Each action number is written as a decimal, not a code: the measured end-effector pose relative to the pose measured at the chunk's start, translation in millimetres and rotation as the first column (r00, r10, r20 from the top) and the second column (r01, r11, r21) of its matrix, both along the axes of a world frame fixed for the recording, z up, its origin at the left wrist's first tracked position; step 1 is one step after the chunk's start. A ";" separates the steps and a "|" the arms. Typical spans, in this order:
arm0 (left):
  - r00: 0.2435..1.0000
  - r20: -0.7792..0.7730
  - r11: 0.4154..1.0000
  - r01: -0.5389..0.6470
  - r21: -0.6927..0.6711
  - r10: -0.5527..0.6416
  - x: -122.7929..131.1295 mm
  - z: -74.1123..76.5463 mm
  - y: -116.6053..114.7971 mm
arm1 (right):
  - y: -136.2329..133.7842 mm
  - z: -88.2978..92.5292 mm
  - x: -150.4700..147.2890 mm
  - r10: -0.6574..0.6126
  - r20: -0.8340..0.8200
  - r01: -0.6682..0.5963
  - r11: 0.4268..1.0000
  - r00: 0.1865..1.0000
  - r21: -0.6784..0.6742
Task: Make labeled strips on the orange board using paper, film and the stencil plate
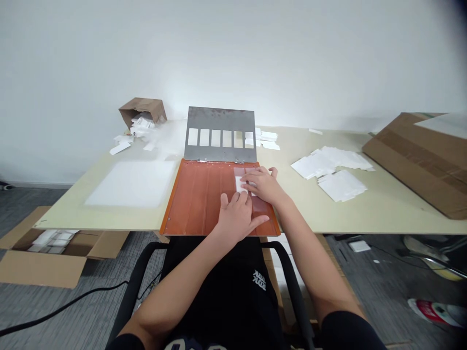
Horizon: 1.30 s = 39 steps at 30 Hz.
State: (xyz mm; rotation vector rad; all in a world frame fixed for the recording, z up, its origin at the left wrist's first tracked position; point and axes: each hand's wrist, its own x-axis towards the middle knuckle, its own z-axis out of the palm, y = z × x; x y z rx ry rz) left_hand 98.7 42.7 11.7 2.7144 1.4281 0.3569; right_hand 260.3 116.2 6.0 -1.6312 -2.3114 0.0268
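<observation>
Left hand: the person's left hand lies palm down over the right part of the orange board, fingers bent, thumb spread wide of them, fingertips at the near end of a small white card.
Right hand: the right hand comes in from the other side, just beyond the left, its fingers over the same card; from where I stand I can't tell whether they pinch it or only press.
White card: the small white card lies on the board's right side, partly under the fingertips, near clear strips.
Board: the orange board rests at the table's near edge, with a grey metal plate hinged up along its far side, a row of rectangular windows cut through it.
Table, left: a pale sheet, and a small carton tipped with white pieces spilling out.
Table, right: flat white cards in loose piles beside a large carton.
</observation>
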 end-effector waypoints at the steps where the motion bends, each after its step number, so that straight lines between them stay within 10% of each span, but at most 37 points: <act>1: 1.000 0.000 1.000 0.000 0.000 0.000 0.0 -0.3 0.1 | 0.0 0.4 -0.1 0.004 -0.002 -0.004 1.000 1.000 -0.003; 39: 0.993 -0.113 0.994 0.051 0.097 -0.040 -11.5 -10.4 -68.3 | -66.6 -4.0 0.2 0.096 -0.012 -0.096 0.995 0.995 0.041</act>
